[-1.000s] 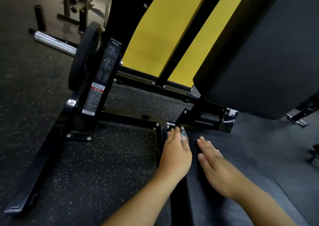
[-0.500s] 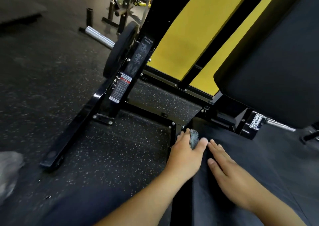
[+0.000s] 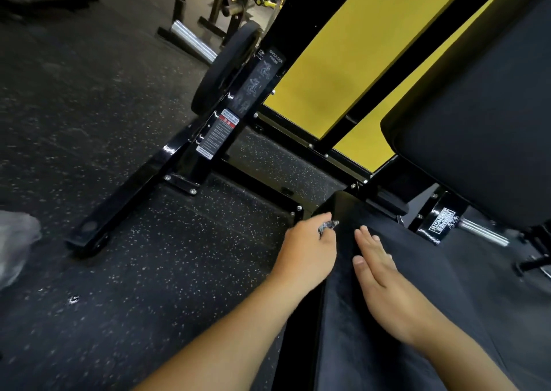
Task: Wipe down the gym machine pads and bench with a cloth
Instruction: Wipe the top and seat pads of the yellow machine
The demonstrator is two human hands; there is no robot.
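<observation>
Two hands on black seat pad [image 3: 387, 346], speckled rubber floor [image 3: 149, 271]

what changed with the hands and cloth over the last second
Little changed. The left hand kept gripping the grey cloth at the seat pad's front left corner, curling tighter so less cloth shows. The right hand stayed flat on the pad beside it. Mostly the head camera swung, so the machine sits differently in view.

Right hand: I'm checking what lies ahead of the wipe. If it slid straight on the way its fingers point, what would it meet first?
The right hand lies flat on the seat pad, fingers pointing up-left. It would probably first reach the pad's far edge, then the black frame bracket; depth is unclear.
</observation>
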